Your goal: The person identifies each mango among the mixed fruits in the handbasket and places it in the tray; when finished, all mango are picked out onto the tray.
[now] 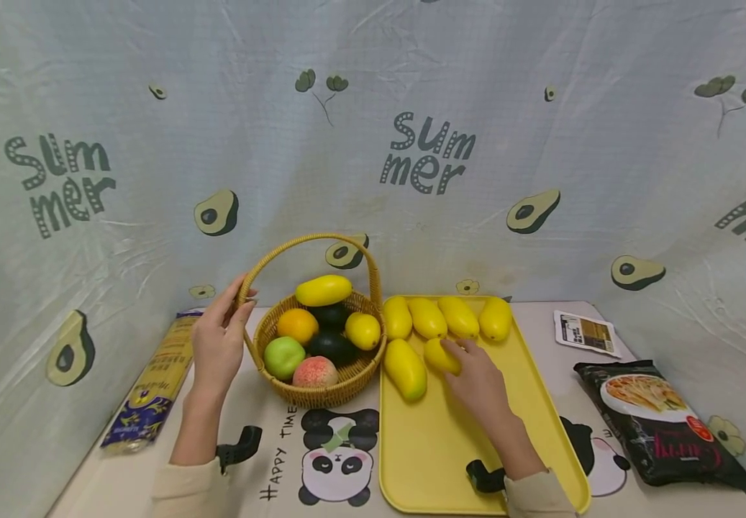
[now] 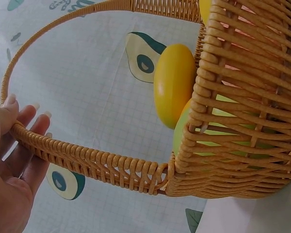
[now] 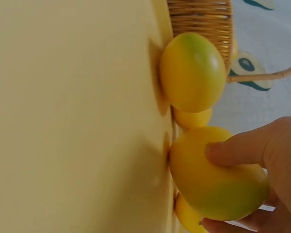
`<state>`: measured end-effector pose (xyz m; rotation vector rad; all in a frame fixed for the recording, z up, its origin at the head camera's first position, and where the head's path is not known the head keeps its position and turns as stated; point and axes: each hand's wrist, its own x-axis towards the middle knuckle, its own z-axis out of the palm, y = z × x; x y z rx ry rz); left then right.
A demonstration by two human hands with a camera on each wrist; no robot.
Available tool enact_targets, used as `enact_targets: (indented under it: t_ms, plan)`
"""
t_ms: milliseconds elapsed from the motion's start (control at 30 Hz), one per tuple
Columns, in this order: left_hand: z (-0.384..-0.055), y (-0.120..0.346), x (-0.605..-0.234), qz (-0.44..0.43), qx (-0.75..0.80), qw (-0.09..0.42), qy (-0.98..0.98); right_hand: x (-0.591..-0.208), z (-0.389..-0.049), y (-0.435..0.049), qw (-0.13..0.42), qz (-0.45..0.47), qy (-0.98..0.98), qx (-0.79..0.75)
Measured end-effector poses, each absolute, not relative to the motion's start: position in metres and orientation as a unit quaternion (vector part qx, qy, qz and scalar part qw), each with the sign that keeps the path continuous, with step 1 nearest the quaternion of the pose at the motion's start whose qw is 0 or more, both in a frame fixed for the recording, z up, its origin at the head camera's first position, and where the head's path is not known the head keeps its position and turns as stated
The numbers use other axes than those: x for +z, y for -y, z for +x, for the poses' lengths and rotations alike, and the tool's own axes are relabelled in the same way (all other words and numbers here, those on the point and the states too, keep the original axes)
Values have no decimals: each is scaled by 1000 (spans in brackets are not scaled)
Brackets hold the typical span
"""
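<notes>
My left hand (image 1: 220, 334) holds the left side of the handle (image 2: 92, 158) of a wicker basket (image 1: 324, 396), thumb on one side and fingers on the other. Inside the basket lie a green apple (image 1: 284, 357), a peach (image 1: 315, 373), an orange (image 1: 298, 327), a lemon (image 1: 362, 331), dark avocados (image 1: 332, 348) and a yellow mango (image 1: 324, 291) on top. With my right hand (image 1: 479, 378) I grip a mango (image 2: 174, 87) of the same kind; that held mango (image 3: 218, 174) is close over the yellow tray (image 1: 450, 460), thumb across its side.
Several mangoes (image 1: 458, 317) line the tray's back edge, and one mango (image 1: 405, 370) lies at its left side. A spaghetti pack (image 1: 152, 388) is left of the basket. Right of the tray lie a white sachet (image 1: 586, 333) and a black curry bag (image 1: 660, 424).
</notes>
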<state>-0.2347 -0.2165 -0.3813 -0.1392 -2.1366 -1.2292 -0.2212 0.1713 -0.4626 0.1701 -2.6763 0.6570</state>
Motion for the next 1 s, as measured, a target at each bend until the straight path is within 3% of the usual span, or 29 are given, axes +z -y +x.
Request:
enact_targets:
  t_ms: [467,1000]
  plan:
    - [-233,220,-383,-51,-475,332,813,-456,-218,-164,119,77,956,256]
    - [-236,218,-384,-58,-468,331,817,-463,-217,-156,128,28,957,257]
